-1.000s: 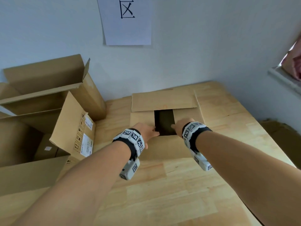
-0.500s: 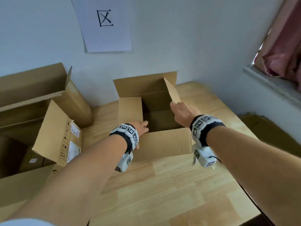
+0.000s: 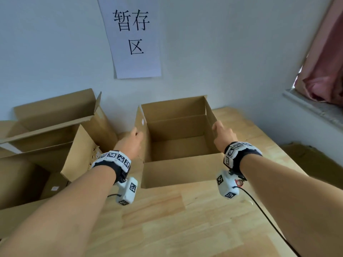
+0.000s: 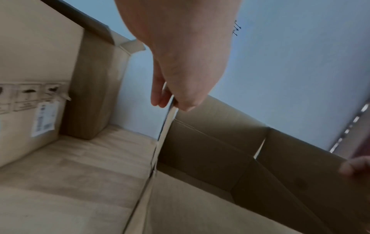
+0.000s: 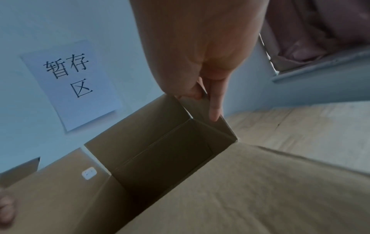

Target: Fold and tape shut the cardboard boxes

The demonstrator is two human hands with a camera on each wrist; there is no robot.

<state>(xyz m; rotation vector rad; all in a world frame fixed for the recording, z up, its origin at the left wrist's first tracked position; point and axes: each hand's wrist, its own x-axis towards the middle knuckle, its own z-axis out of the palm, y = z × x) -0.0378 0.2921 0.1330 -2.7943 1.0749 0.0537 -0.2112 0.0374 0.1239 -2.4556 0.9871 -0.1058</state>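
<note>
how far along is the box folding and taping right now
Early. The box stands squared up on the table, top open. In hand: the left hand and right hand each pinch a side flap. Left: folding the top flaps down and taping; no tape is visible.

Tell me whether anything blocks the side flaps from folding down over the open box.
Nothing visible does. The box looks empty inside, and each side flap stands upright, the left hand pinching the left flap, the right hand the right flap.
</note>
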